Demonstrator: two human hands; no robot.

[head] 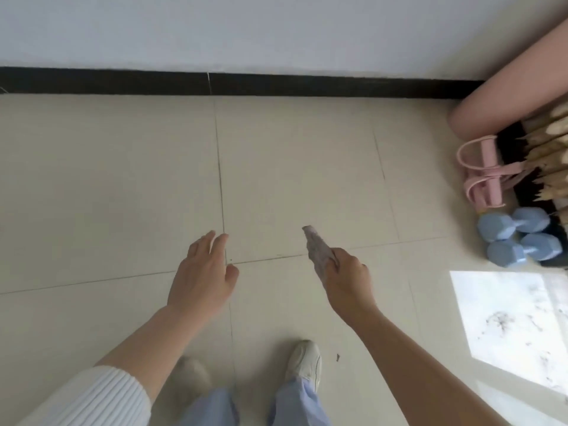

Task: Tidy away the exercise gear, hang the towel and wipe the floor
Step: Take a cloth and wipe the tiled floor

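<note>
Person is standing on the tile floor (107, 195), holding a cloth (316, 249) in one hand.
Left hand (203, 272) is reaching out over the tiles, fingers loose and nearly straight, holding nothing; a white ribbed sleeve (92, 398) is covering that forearm. Right hand (347, 281) is gripping the crumpled cloth, fingers curled round it, free end pointing forward (greyish-pink, weave too blurred to tell). Far right by the wall: a pink rolled mat (498, 96) is leaning, a pink pedal band (485, 176) is lying just below it, and two blue dumbbells (519, 238) are sitting side by side, nearer.
</note>
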